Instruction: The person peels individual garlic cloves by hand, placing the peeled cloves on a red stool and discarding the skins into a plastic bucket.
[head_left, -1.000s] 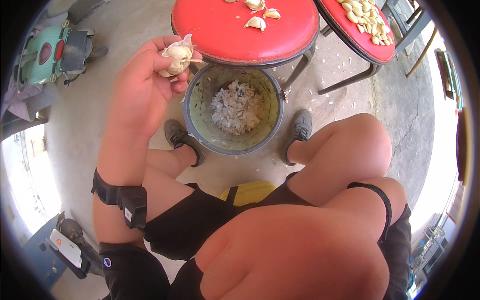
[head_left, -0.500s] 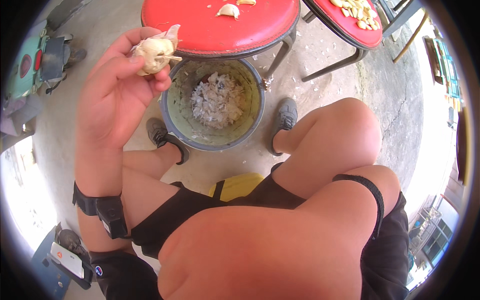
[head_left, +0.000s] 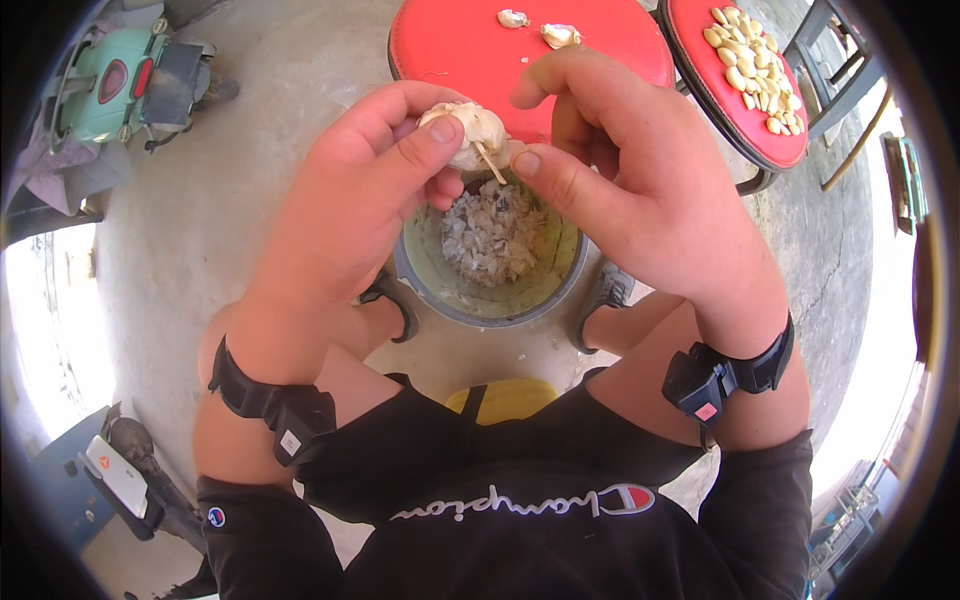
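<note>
A garlic bulb [head_left: 478, 135] with a thin dry stalk is pinched between the thumb and fingers of my left hand [head_left: 355, 190]. Close on its right side is my right hand [head_left: 650, 170], its thumb and curved forefinger apart. That thumb tip is at the bulb's papery edge; whether it touches I cannot tell. Below both hands, a round tub [head_left: 490, 318] with a grey rim holds a heap of pale garlic skins [head_left: 490, 235]. Beyond them, an unpeeled clove [head_left: 560, 36] and a smaller piece of garlic [head_left: 513, 18] lie on a red round stool [head_left: 450, 50].
Many peeled cloves [head_left: 750, 65] cover a second red stool [head_left: 690, 30] at the far right. My feet flank the tub, with a yellow seat [head_left: 515, 402] between my thighs. A green scooter [head_left: 110, 85] stands at the left; a phone [head_left: 115, 475] lies at the lower left.
My right hand has come up from low in front of my body to beside the garlic bulb. My left hand, still holding the bulb, now appears farther right and lower. The view has shifted.
</note>
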